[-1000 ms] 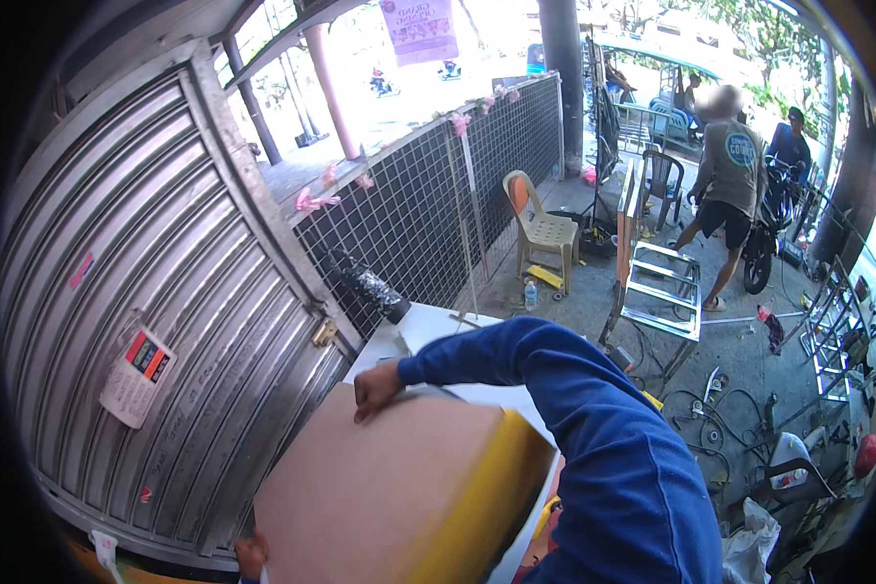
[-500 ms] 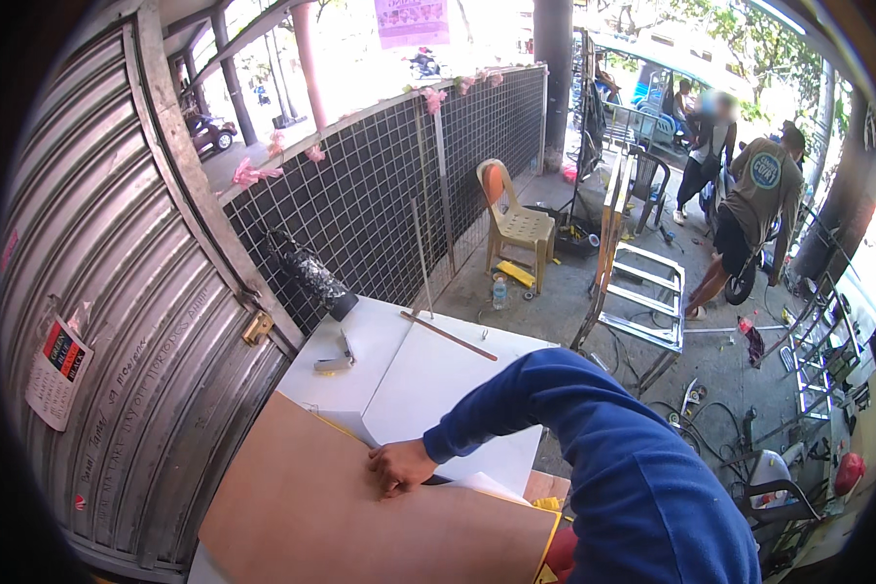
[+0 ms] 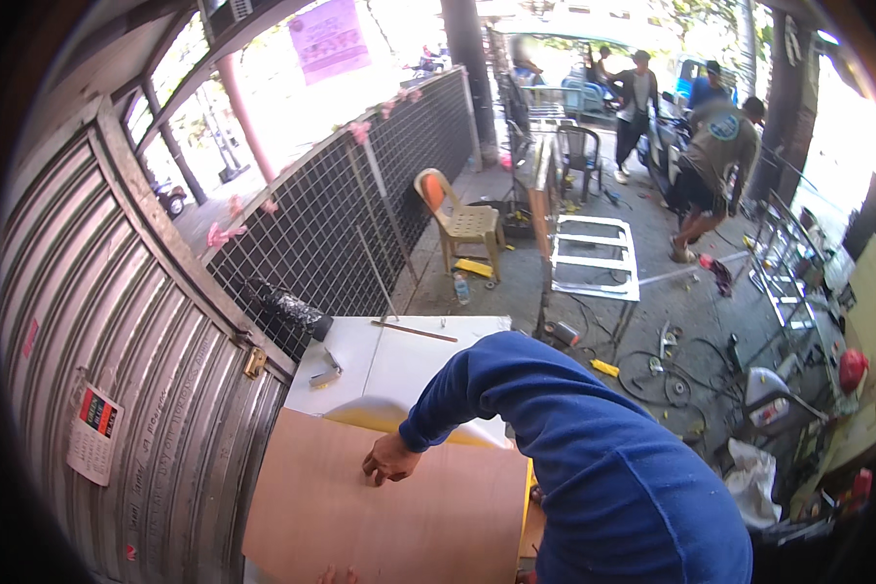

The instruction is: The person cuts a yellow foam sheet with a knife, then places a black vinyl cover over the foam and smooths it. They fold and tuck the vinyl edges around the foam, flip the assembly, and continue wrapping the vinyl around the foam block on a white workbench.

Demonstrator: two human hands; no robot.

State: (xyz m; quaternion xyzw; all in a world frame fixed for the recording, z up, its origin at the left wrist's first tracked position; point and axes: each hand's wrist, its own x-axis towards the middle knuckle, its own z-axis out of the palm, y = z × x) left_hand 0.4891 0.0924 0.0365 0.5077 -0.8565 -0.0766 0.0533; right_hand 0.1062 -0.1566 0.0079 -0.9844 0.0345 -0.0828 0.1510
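A flat reddish-brown board (image 3: pixel 438 526) lies in front of me on a white table (image 3: pixel 346 355). My right hand (image 3: pixel 391 457), in a blue sleeve, rests bent fingertips on its upper face, a short way in from the far edge. Nothing shows in those fingers. At the lower edge of the picture only the fingertips of my left hand (image 3: pixel 337 576) show, spread on the board; the rest is out of view. Beyond the board's far edge a curved yellow-and-grey sheet (image 3: pixel 375 412) rises, partly behind my right forearm.
On the table stand a grey stapler-like tool (image 3: pixel 327 374) and a thin brown strip (image 3: pixel 414 332). A ribbed metal shutter (image 3: pixel 156 360) closes the left. Behind are a beige plastic chair (image 3: pixel 467 224), a white metal frame (image 3: pixel 594 258), cables and people, one bending (image 3: pixel 715 156).
My right hand has left the board's far edge and now sits farther in on its face. Fingertips of my left hand have come into view. The view has turned to the right.
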